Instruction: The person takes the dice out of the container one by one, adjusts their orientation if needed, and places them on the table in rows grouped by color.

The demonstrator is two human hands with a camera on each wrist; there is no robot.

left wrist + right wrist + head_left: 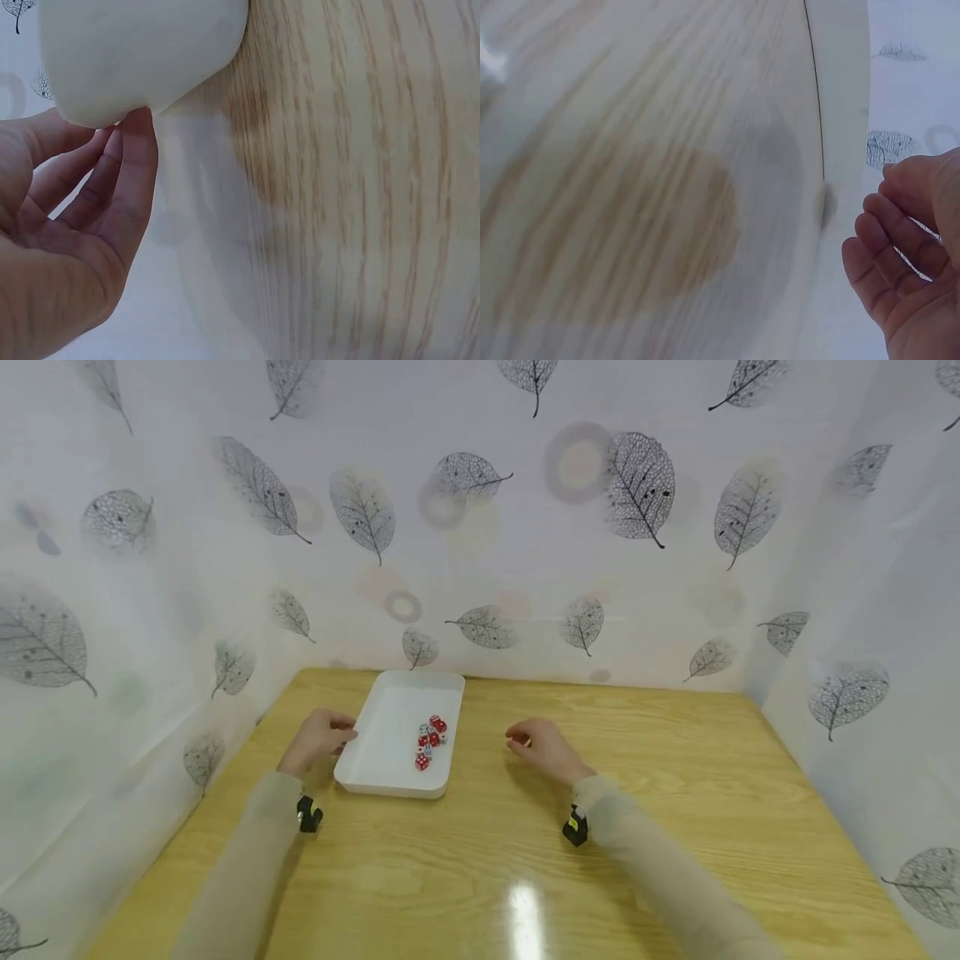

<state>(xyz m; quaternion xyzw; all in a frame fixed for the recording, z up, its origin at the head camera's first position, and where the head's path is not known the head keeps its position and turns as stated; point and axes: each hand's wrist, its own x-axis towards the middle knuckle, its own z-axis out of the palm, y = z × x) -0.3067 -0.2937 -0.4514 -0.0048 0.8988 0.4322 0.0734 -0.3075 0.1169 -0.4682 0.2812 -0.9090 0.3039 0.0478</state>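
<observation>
A shallow white tray (pixel 382 739) is on the left part of the wooden table in the head view. Its left rim is pinched by my left hand (pixel 317 739), with the thumb on one side and fingertips at the edge in the left wrist view. Several red dice (pixel 423 762) and a few pale ones lie bunched along the right side inside the tray. Right of the tray, my right hand (pixel 545 747) hovers over the table with its fingers loosely bent and nothing in them. The right wrist view shows the same hand (pixel 907 240) away from any object.
The wooden table (pixel 675 777) reaches to a pale curtain (pixel 480 552) with a leaf print, which hangs behind and on both sides. Each wrist wears a small black device (pixel 576 827). A bright light reflection shows on the table front.
</observation>
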